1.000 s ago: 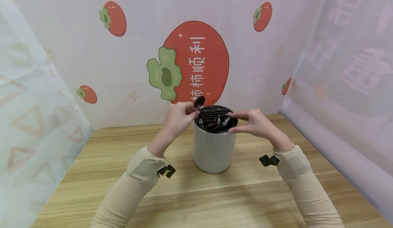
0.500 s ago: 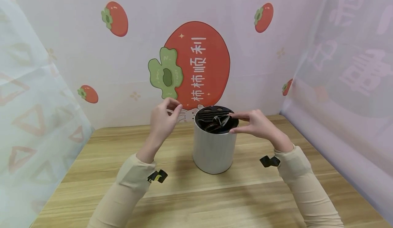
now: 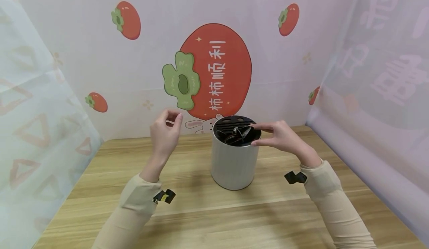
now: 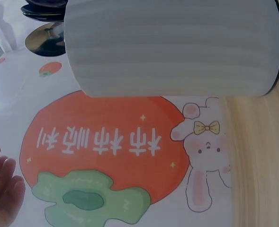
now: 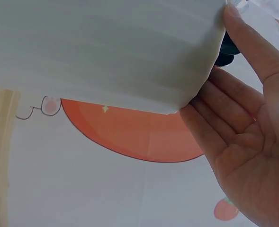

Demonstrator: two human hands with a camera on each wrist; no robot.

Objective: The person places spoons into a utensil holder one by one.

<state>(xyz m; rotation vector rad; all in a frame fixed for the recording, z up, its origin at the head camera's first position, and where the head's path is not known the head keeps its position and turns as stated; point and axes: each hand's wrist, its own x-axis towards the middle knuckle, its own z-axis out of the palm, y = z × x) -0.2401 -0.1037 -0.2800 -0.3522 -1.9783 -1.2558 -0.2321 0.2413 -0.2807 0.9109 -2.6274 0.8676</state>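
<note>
A silver-white cylindrical utensil holder (image 3: pixel 234 169) with a black slotted top stands upright on the wooden table. Several dark, shiny spoons (image 3: pixel 232 140) stick up from its front opening; in the left wrist view one spoon bowl (image 4: pixel 45 39) shows past the rim. My right hand (image 3: pixel 279 135) is at the right side of the holder, thumb at the near rim and straight fingertips at the rim farther back. To the left of the holder, my left hand (image 3: pixel 165 131) hovers with loosely bent fingers and nothing between them. The spoons' handles are hidden inside the holder.
The wooden table (image 3: pixel 207 219) reaches back to a pale cloth backdrop (image 3: pixel 151 55) printed with persimmons and a rabbit. Cloth side panels (image 3: pixel 368 92) rise at left and right. A small black camera is on each sleeve cuff.
My left hand has let go of a black spoon at the holder's left rim and moved away to the left. The spoon has dropped lower into the holder. The right hand stays put.
</note>
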